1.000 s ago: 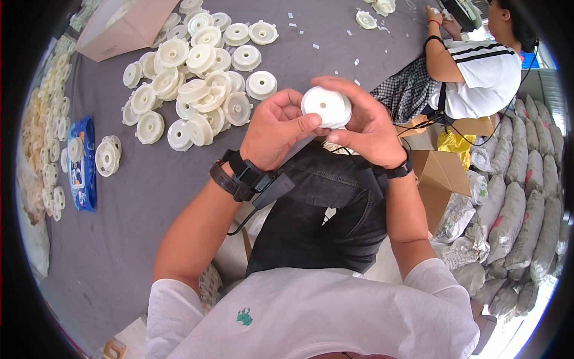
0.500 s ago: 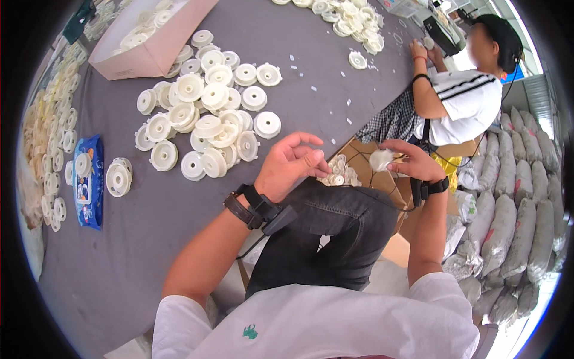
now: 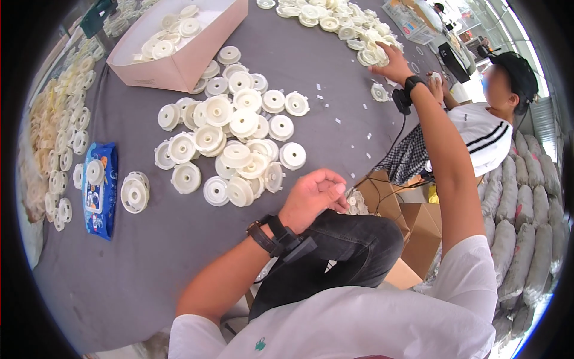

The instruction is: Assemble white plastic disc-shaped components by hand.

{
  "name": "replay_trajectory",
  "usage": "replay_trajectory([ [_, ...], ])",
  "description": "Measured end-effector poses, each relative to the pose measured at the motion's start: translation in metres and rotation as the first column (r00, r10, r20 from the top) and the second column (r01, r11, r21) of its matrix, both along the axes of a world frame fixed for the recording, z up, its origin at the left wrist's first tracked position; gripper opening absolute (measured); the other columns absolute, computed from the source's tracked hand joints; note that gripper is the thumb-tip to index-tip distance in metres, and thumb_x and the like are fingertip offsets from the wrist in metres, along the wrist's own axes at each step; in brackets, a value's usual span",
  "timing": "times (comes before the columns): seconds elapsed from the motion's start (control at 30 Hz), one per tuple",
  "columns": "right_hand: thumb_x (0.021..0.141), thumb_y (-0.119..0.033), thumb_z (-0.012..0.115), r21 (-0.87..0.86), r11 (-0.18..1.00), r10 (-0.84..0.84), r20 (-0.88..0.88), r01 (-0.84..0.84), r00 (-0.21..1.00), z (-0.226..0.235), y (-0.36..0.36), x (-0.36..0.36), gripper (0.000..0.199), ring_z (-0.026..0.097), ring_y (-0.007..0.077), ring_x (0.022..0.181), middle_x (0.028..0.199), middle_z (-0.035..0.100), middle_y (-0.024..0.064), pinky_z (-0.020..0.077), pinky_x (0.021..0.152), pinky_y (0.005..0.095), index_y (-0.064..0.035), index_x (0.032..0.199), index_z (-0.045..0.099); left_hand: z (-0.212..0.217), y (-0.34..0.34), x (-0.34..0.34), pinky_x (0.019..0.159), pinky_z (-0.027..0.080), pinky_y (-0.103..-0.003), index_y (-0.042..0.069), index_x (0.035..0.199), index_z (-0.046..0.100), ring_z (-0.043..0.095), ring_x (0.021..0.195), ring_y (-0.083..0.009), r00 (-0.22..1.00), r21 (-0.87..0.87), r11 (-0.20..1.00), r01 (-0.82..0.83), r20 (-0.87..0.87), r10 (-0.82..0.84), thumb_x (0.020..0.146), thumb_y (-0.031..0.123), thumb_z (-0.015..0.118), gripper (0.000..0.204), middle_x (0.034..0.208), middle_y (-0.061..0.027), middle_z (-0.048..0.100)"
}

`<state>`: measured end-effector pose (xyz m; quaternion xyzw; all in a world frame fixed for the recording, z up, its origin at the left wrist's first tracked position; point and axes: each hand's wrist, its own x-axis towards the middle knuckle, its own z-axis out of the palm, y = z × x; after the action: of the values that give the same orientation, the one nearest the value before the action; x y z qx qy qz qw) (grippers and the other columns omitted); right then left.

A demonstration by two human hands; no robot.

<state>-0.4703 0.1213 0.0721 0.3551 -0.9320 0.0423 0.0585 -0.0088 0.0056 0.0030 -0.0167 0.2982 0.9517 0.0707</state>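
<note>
My right hand (image 3: 396, 64) stretches across the grey table to the far heap of white plastic wheels (image 3: 353, 27). Its thumb and fingers are apart, at a wheel on the heap's near edge; no firm grip shows. Above my knee, beside the table edge, my left hand (image 3: 312, 200) has its fingers curled in toward the thumb. Whatever it pinches, if anything, is hidden. Left of that hand lies a nearer pile of similar white plastic wheels (image 3: 244, 122). One loose wheel (image 3: 379, 92) rests below my right hand.
A pink box (image 3: 170, 73) holding wheels stands at the back left. A blue wipes packet (image 3: 107, 209) lies at left with a wheel on it. Cardboard boxes (image 3: 421, 230) and a cable are beside my knee. A co-worker (image 3: 484, 128) sits at right, near stacked sacks (image 3: 520, 251).
My right hand has moved from beside my knee, where it held a white wheel, forward to the far heap. That wheel has left the hand. My left fingers have curled further in.
</note>
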Motion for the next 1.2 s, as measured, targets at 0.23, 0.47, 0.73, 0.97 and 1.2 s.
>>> replay_trajectory([
  [0.23, 0.073, -0.073, 0.076, 0.146, 0.952, -0.256, -0.097, 0.268, 0.962, -0.037, -0.045, -0.011, 0.092, 0.044, 0.0422, 0.139, 0.154, 0.043, 0.0209, 0.0381, 0.114, 0.0566, -0.027, 0.149, 0.052, 0.013, -0.006, -0.001, 0.081, 0.059, -0.036, -0.003, 0.117, 0.059, 0.07, 0.089, -0.0212, 1.0, -0.084, 0.996, 0.021, 0.024, -0.019, 0.103, 0.015, 0.061, 0.023, 0.095, -0.0128, 0.069],
  [0.47, 0.078, -0.049, 0.08, -0.007, 0.967, -0.253, -0.168, 0.255, 0.953, -0.044, -0.051, 0.004, 0.067, 0.038, 0.0509, 0.137, 0.147, 0.046, 0.0215, 0.0382, 0.113, 0.0551, -0.0257, 0.138, 0.061, 0.007, -0.005, 0.001, 0.079, 0.059, -0.034, -0.003, 0.115, 0.06, 0.07, 0.087, -0.0206, 1.0, -0.08, 0.997, 0.019, -0.003, -0.019, 0.103, 0.015, 0.06, 0.022, 0.094, -0.0129, 0.069],
  [0.73, 0.072, -0.023, 0.078, 0.065, 0.995, -0.068, -0.104, 0.075, 0.992, -0.022, -0.053, 0.045, 0.042, 0.049, 0.0459, 0.123, 0.121, 0.063, 0.0158, 0.0457, 0.106, 0.0495, -0.0151, 0.112, 0.069, 0.006, -0.004, 0.001, 0.079, 0.059, -0.034, -0.004, 0.115, 0.06, 0.07, 0.085, -0.0202, 1.0, -0.102, 0.995, 0.02, 0.007, -0.019, 0.103, 0.016, 0.06, 0.023, 0.091, -0.0128, 0.069],
  [0.97, 0.074, -0.019, 0.074, -0.155, 0.987, 0.036, 0.016, -0.033, 0.999, 0.012, -0.033, 0.067, 0.034, 0.062, 0.0364, 0.112, 0.118, 0.068, 0.0172, 0.049, 0.1, 0.0442, -0.0071, 0.106, 0.07, 0.004, -0.003, 0.001, 0.079, 0.058, -0.034, -0.003, 0.116, 0.06, 0.069, 0.084, -0.0209, 1.0, -0.078, 0.997, 0.018, -0.013, -0.019, 0.103, 0.017, 0.059, 0.023, 0.091, -0.013, 0.069],
  [1.2, 0.081, -0.015, 0.073, -0.436, 0.89, 0.22, 0.16, -0.131, 0.962, 0.064, -0.019, 0.199, 0.028, 0.068, 0.0142, 0.088, 0.095, 0.071, 0.0055, 0.0546, 0.08, 0.0307, -0.0091, 0.108, 0.068, 0.005, -0.003, 0.0, 0.084, 0.059, -0.043, 0.002, 0.131, 0.052, 0.069, 0.099, -0.028, 0.998, 0.119, 0.991, -0.054, -0.018, 0.056, 0.105, 0.023, 0.059, 0.034, 0.109, -0.0156, 0.064],
])
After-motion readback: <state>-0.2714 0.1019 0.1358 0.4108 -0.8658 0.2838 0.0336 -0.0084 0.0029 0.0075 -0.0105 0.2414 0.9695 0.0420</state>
